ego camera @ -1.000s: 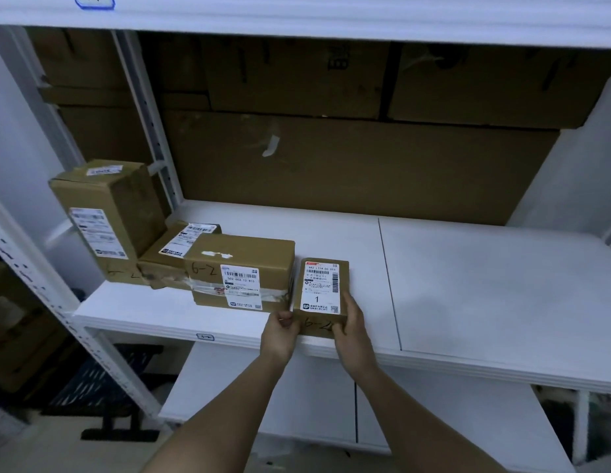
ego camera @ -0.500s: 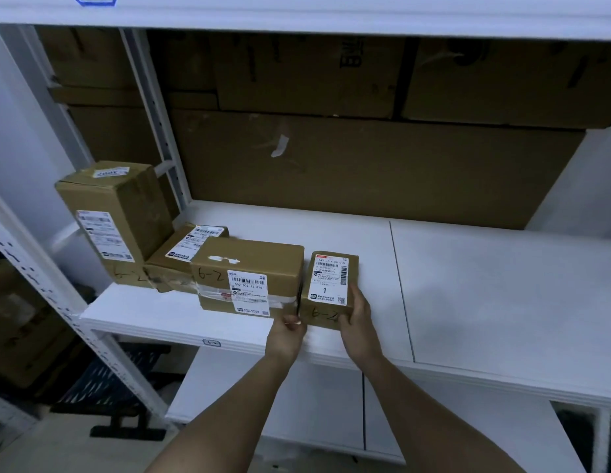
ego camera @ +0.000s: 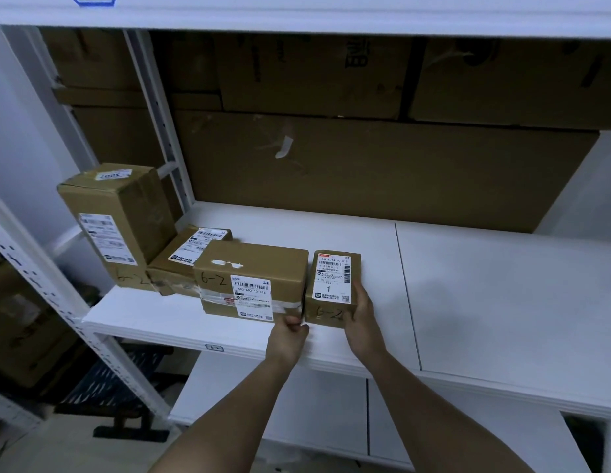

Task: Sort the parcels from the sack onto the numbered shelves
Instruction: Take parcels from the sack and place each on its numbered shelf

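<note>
Cardboard, marked 6-2 — the small box (ego camera: 332,287) sits on the shelf (ego camera: 502,302) beside matching boxes (ego camera: 251,279), right hand (ego camera: 362,319) gripping its side, left hand (ego camera: 290,336) curled at its corner — likely squaring the row.

Parcel sorting/storage room, prob. a courier depot: white metal shelving (ego camera: 502,302) w/ perforated uprights (ego camera: 41,295), small number tags on the shelf edges (ego camera: 214,348), and big flattened cardboard (ego camera: 382,172) lining the back. Left of the fingers (ego camera: 360,298) on the shelf sits a row of brown cartons (ego camera: 253,268) w/ barcode shipping labels (ego camera: 251,295) and "6-2" handwritten on them; the small box (ego camera: 331,288) the fingers touch is marked the same.
</note>
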Demonstrator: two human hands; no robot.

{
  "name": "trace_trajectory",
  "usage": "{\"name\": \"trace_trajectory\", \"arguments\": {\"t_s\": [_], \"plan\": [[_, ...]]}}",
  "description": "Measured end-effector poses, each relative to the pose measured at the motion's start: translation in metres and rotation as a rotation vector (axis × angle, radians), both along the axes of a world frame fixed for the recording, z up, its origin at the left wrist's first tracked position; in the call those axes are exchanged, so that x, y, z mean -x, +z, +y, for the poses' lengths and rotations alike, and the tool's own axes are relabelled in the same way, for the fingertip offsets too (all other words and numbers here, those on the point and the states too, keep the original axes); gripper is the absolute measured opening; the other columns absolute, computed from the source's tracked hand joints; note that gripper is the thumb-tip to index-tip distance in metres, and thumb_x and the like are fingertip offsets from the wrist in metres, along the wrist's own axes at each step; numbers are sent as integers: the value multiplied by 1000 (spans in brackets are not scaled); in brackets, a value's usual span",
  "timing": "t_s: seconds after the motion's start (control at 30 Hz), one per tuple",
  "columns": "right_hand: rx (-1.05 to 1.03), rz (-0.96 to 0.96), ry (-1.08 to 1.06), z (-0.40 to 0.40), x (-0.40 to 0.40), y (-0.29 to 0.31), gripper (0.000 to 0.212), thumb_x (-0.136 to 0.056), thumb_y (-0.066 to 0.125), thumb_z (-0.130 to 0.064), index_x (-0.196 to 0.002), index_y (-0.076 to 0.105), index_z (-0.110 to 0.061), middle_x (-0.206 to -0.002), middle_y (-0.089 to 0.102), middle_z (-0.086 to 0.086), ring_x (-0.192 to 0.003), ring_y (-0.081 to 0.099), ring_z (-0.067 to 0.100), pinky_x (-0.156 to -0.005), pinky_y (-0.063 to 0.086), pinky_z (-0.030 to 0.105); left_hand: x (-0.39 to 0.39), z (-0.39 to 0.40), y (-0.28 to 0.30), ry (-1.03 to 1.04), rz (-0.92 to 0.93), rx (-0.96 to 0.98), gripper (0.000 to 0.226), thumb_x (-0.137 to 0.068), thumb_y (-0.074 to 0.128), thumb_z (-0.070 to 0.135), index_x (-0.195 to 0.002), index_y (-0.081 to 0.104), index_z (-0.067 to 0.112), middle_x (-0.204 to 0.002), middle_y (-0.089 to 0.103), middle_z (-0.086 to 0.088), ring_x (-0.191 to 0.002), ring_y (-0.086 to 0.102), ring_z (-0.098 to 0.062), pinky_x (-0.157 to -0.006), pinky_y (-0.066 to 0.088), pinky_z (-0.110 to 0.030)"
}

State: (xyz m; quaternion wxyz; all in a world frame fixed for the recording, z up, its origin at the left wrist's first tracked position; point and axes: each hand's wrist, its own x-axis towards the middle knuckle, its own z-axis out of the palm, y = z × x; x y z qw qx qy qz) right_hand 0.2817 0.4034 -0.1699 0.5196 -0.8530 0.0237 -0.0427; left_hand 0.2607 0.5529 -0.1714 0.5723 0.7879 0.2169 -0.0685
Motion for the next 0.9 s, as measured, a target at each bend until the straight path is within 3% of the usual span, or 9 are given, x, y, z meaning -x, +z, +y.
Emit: {"name": "trace_trajectory", "arguments": {"t_s": [0.3,0.43,0.57,0.67,0.8,0.9], "plan": [[-2,-22,32,3,-2,1,63,-96,47,-6,-151,25,-28,-147,38,0,-130,44,15,-99,39,23,0,1,-1,-1,11,-12,16,-89,61,15,-104,57,11,-100,64,-6,-102,61,-29,-95,47,-36],[40,12,27,0,0,1,71,-94,53,-6,-152,20,-31,-145,35,4,-128,44,20,-98,42,31,1,2,4,-10,39,-3,10,-89,58,13,-92,51,18,-102,61,-9,-101,60,-30,-93,45,-34],[50,21,-6,-9,11,12,66,-94,56,-14,-150,24,-27,-146,36,7,-130,42,24,-101,41,36,6,0,12,-50,89,-15,7,-89,57,16,-88,51,19,-108,64,-17,-91,59,-28,-78,45,-30],[80,114,-84,-16,20,25,66,-94,59,-25,-150,25,-19,-148,34,11,-133,41,28,-104,38,39,12,-2,21,-112,74,-47,11,-93,47,20,-87,54,14,-106,67,-19,-94,64,-33,-69,39,-26],[136,174,-132,-28,45,37,43,-95,52,-16,-138,46,-13,-138,50,10,-124,50,25,-98,39,30,26,-10,37,-187,42,-76,24,-95,41,22,-74,52,19,-90,68,-10,-81,64,-26,-57,37,-21],[147,227,-162,-35,72,40,28,-95,48,-18,-121,60,-15,-125,61,5,-115,57,23,-90,41,27,39,-18,43,-237,28,-86,21,-92,45,19,-72,51,17,-81,64,-7,-77,62,-25,-68,47,-27]]}}
